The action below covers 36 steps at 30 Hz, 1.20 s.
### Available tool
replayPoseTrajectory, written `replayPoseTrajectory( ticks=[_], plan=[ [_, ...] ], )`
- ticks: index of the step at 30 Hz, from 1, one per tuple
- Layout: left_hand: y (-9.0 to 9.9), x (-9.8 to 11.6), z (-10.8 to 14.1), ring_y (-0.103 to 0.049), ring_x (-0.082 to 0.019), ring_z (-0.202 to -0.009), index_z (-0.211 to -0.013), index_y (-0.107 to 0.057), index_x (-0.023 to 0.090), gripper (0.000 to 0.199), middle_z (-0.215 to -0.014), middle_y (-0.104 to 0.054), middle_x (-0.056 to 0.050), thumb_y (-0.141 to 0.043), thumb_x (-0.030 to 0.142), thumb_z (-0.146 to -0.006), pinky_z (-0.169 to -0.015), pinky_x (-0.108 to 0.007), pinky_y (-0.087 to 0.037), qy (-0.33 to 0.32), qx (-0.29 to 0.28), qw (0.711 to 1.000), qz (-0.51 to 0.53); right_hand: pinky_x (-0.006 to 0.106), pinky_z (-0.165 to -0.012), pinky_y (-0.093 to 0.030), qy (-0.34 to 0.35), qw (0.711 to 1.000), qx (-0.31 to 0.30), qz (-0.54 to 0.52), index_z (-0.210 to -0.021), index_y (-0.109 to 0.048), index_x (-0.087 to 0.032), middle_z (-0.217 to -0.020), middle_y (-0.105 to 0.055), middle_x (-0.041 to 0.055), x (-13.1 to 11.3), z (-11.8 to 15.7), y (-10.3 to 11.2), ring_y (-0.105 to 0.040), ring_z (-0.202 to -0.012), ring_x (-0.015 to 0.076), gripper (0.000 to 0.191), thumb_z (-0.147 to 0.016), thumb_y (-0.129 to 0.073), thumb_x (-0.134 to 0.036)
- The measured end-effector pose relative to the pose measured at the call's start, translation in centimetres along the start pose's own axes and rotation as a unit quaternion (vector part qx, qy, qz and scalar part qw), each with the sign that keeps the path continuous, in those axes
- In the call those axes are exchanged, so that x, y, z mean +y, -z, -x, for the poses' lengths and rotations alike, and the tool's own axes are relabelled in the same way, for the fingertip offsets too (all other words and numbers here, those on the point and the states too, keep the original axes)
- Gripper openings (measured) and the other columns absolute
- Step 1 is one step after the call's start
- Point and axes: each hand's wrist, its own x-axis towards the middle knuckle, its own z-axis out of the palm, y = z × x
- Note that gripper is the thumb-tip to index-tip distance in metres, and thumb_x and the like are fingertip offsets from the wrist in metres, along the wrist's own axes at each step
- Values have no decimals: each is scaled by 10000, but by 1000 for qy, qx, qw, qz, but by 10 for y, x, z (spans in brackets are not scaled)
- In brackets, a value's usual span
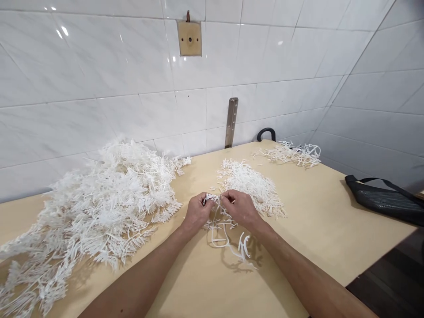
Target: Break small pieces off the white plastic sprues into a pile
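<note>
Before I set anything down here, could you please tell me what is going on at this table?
A person's left hand and right hand hold a white branching strand between their fingertips, above the table. A large feathery white heap lies to the left, and a pile of short white pieces sits just beyond the right hand.

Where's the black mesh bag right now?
In the head view, the black mesh bag lies at the table's right edge, right of the right hand, near the tiled wall.
</note>
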Motion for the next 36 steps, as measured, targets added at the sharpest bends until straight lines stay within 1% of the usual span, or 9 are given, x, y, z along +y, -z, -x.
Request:
replayPoseTrajectory(
  ticks=[7,9,11,15,19,21,25,29,36],
  plan=[
    [-4,-1,3,-366,-101,-563,-637,-522,173,188,-567,-436,53,-577,319,-742,-541,-226,-297,-8,25,1000,-16,266,-620,-411,97,984,82,123,-701,-626,-178,-744,-654,50,7,-2,-12,-566,-623,148,207,-847,-479,-183],
    [-4,1,5,-375,-101,-565,-661,-546,169,180,-578,-454,51,-584,322,-748,-547,-225,-306,-12,19,1000,-4,275,-628,-419,92,979,110,145,-722,-619,-171,-775,-653,69,12,-6,-9,-574,-645,158,214,-861,-456,-180],
    [-5,1,6,-390,-101,-570,-690,-577,164,176,-594,-478,46,-596,328,-751,-553,-225,-316,-12,4,1000,12,280,-648,-442,63,983,124,118,-771,-638,-172,-782,-670,61,15,-8,-4,-594,-654,163,168,-851,-497,-214],
    [-7,-1,6,-390,-98,-564,-688,-582,164,209,-590,-473,47,-598,355,-772,-556,-222,-320,-11,0,999,35,266,-595,-466,-17,996,88,-1,-884,-694,-196,-738,-694,17,11,-8,7,-610,-587,153,192,-821,-591,-345],
    [-7,-1,6,-366,-93,-534,-669,-540,177,213,-548,-428,62,-578,348,-790,-543,-218,-307,-14,20,999,33,244,-467,-429,-72,991,0,-111,-807,-710,-197,-539,-581,-24,-1,-3,12,-507,-448,126,315,-855,-554,-466],
    [-7,-1,6,-368,-93,-527,-668,-533,181,206,-540,-427,63,-578,341,-789,-537,-218,-304,-9,27,999,28,234,-436,-422,-81,985,-30,-147,-817,-712,-192,-518,-548,-33,-3,-2,12,-476,-436,118,327,-845,-568,-485],
    [-7,1,7,-360,-93,-515,-671,-532,184,205,-527,-419,67,-584,342,-790,-529,-218,-299,-5,31,999,30,220,-408,-429,-83,982,-58,-158,-870,-718,-184,-591,-583,-20,-1,-2,9,-481,-458,112,308,-808,-611,-466],
    [-7,0,6,-377,-99,-523,-727,-589,175,168,-541,-450,60,-582,329,-793,-543,-223,-320,-13,26,999,30,209,-400,-414,-96,978,-83,-168,-802,-699,-173,-530,-546,-28,4,-3,5,-470,-423,100,317,-805,-602,-474],
    [-7,-2,5,-397,-105,-531,-753,-613,172,174,-531,-456,60,-582,336,-803,-555,-221,-333,-14,28,999,37,205,-385,-403,-101,975,-72,-186,-785,-678,-168,-546,-582,-23,9,-4,0,-483,-402,96,306,-769,-625,-469]
  ],
)
